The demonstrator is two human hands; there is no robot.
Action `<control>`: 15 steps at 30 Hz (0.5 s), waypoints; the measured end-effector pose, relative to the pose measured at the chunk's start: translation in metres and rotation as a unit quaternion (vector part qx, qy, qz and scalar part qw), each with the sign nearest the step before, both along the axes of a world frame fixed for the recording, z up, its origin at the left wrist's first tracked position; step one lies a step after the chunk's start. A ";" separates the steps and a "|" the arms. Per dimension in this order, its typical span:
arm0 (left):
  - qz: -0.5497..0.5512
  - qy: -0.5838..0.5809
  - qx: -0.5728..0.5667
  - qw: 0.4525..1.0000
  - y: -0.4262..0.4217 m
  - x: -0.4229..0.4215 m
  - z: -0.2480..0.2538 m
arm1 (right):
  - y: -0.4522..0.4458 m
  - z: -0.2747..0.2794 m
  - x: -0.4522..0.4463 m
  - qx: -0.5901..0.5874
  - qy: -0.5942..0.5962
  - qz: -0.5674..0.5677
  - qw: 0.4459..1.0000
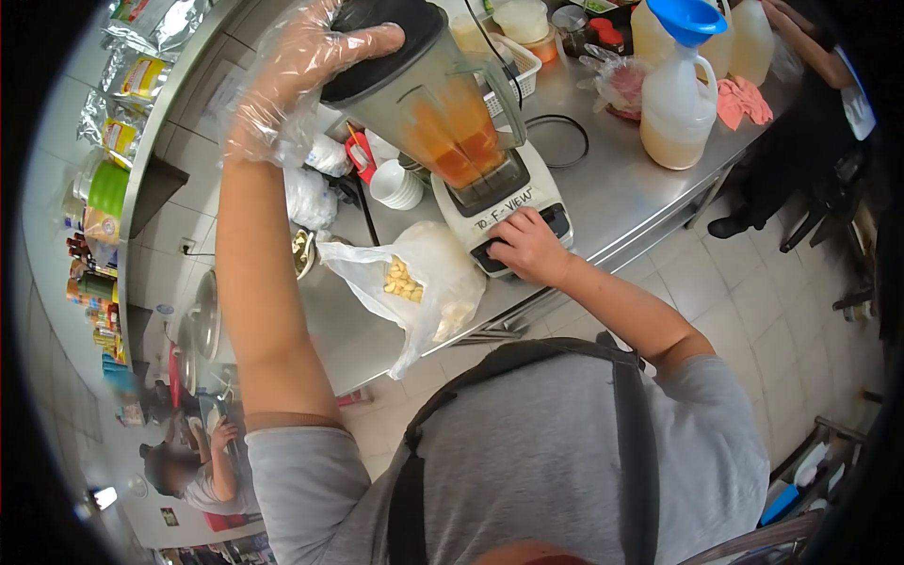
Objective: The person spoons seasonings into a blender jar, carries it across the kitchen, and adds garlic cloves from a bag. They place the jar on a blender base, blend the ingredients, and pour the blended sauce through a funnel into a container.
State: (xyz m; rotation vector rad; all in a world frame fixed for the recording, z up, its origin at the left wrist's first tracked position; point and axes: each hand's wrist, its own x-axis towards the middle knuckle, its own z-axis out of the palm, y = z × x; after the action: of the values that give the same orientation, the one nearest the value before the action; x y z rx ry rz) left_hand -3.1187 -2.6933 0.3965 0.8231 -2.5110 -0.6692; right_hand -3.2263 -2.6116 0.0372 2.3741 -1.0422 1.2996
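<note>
A blender (447,132) with orange-red contents in its clear jar stands tilted in view on the steel counter. My left hand (311,56), in a loose clear plastic glove, lies on the jar's black lid (391,47), thumb stretched across it; its other fingertips are partly cut off by the frame. On the front panel of the white blender base (504,202), my bare right hand (529,247) has its fingers curled at the controls, hiding the knob beneath them. Just left of the base, an open white plastic bag (428,273) holds peeled garlic cloves (403,282).
White cups (397,185) and plastic-wrapped bundles (311,198) sit behind the bag. A jug (676,118) with a blue funnel (686,19) and a pink cloth (742,102) are at right. A black cord (570,141) loops behind the blender. Other people stand at right and lower left.
</note>
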 end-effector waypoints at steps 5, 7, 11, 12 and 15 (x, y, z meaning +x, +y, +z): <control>0.013 0.037 0.015 0.999 0.004 0.001 -0.003 | -0.002 -0.003 0.003 -0.010 -0.016 -0.002 1.000; 0.016 0.072 0.037 0.997 0.007 0.001 -0.009 | -0.001 -0.001 0.003 -0.003 -0.024 0.005 1.000; 0.025 0.053 0.022 0.998 0.011 -0.003 -0.006 | 0.001 -0.002 -0.018 0.030 -0.023 0.021 0.999; 0.039 0.044 -0.003 0.998 0.010 -0.003 -0.006 | 0.001 -0.004 -0.025 0.036 -0.023 0.021 0.999; 0.051 0.035 -0.016 0.998 0.010 -0.005 -0.009 | 0.001 -0.005 -0.033 0.054 -0.021 0.034 0.998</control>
State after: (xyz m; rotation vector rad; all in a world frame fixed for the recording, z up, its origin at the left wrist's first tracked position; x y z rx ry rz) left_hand -3.1237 -2.6834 0.3878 0.8947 -2.3928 -0.6107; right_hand -3.2592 -2.6111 0.0319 2.4919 -1.0766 1.3551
